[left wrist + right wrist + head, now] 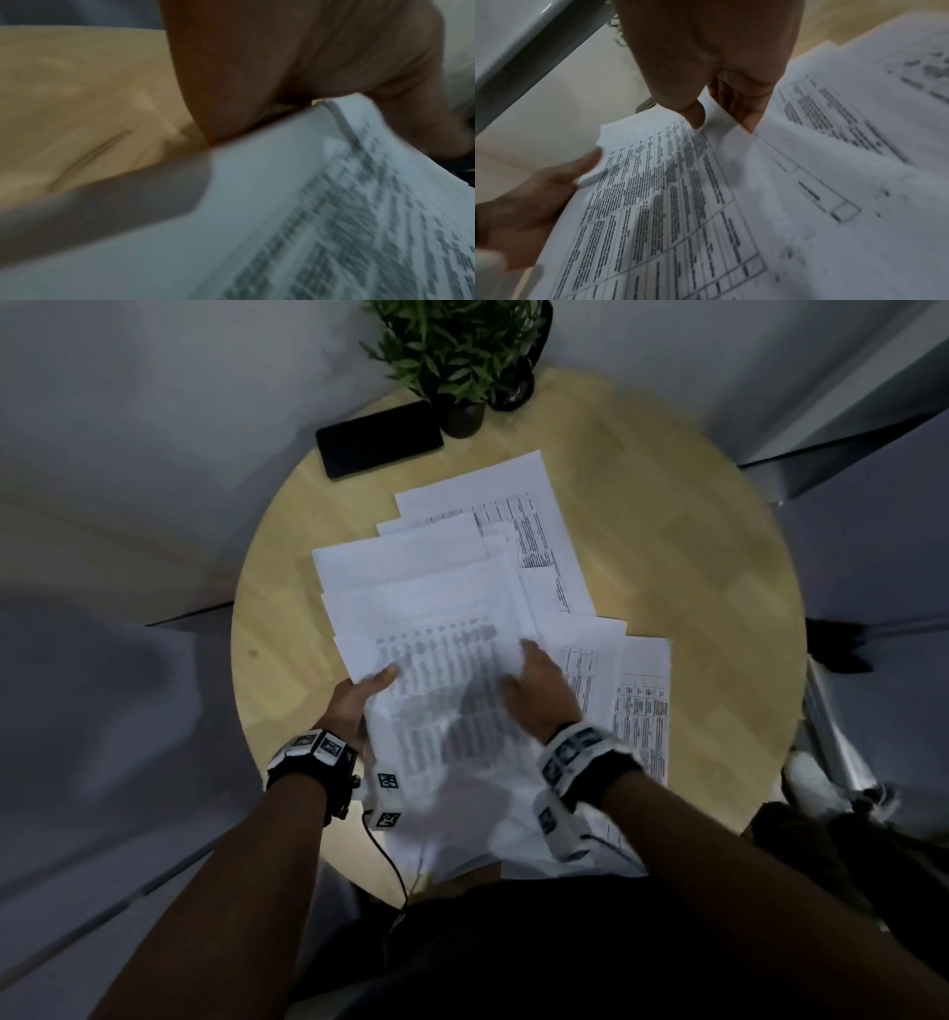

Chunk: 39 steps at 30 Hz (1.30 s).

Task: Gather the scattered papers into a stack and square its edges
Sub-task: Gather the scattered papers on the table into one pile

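Observation:
Several printed white sheets lie fanned over a round wooden table point(693, 557). My left hand point(359, 698) grips the left edge of a partly gathered bundle of papers point(441, 690), thumb on top and fingers beneath; the same hand point(531, 203) shows in the right wrist view. My right hand point(539, 685) holds the bundle's right edge, with its thumb point(695, 113) on the printed top sheet point(667, 203) and the fingers tucked under. Loose sheets point(513, 516) still spread toward the far side, and more sheets point(642, 701) lie at the right. The left wrist view is blurred, showing the palm point(282, 60) against the paper edge point(282, 223).
A black phone point(380, 439) lies at the table's far left edge, beside a potted green plant point(457, 351). A cable point(390, 865) hangs from my left wrist over the near edge. Bare wood shows to the left and right of the papers.

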{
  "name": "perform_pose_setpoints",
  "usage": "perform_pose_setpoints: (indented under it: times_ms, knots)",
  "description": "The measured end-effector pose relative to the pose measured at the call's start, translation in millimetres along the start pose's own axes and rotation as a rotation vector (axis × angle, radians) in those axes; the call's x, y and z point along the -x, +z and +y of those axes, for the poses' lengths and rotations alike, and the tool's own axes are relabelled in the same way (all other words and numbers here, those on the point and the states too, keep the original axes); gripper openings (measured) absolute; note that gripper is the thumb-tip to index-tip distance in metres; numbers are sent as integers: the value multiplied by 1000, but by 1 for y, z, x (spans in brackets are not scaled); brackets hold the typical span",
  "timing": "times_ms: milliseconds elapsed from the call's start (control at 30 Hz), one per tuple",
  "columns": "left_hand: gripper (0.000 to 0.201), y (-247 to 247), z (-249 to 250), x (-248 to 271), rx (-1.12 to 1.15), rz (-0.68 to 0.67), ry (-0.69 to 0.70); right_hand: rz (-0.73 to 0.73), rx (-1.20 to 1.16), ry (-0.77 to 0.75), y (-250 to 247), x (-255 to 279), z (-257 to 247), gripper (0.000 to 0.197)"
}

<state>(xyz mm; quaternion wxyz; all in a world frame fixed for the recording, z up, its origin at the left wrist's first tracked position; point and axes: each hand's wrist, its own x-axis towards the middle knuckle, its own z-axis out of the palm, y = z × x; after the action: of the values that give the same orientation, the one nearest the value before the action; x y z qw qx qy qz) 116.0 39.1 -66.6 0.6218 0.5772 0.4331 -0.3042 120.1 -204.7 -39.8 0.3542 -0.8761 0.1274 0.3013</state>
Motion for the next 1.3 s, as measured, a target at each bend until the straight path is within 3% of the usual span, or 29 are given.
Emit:
perform_pose_setpoints:
  times_ms: [100, 167, 233, 300, 367, 467, 533, 667, 867, 1000, 1167, 1300]
  knots:
    - [64, 7, 3, 1, -108, 96, 87, 194, 14, -27, 5, 9, 13, 26]
    - [67, 8, 2, -3, -120, 108, 86, 410, 16, 93, -15, 10, 38, 22]
    - [77, 8, 0, -5, -130, 121, 92, 553, -18, 389, -41, 12, 69, 34]
    - [101, 3, -4, -13, -115, 123, 103, 546, -57, 676, -60, 18, 90, 64]
    - [118, 2, -6, -15, -115, 127, 106, 490, -82, 782, -67, 24, 97, 86]
    - [107, 2, -6, -13, -105, 113, 105, 365, -211, 721, -57, 26, 96, 78]
    - [109, 3, -4, -11, -105, 111, 106, 310, -151, 719, -47, 27, 92, 74]
    - [79, 4, -3, -6, -114, 96, 95, 441, -67, 804, -38, 35, 92, 100]
    - [96, 2, -7, -7, -110, 109, 112, 354, -56, 769, -32, 40, 83, 116]
    - [125, -4, -13, -18, -124, 93, 137, 219, -2, 720, -40, 37, 84, 100]
    - [126, -5, -13, -17, -137, 82, 140, 252, -206, 673, -56, 36, 90, 99]
    - [109, -5, -12, -15, -139, 83, 146, 217, -91, 566, -73, 39, 94, 98]
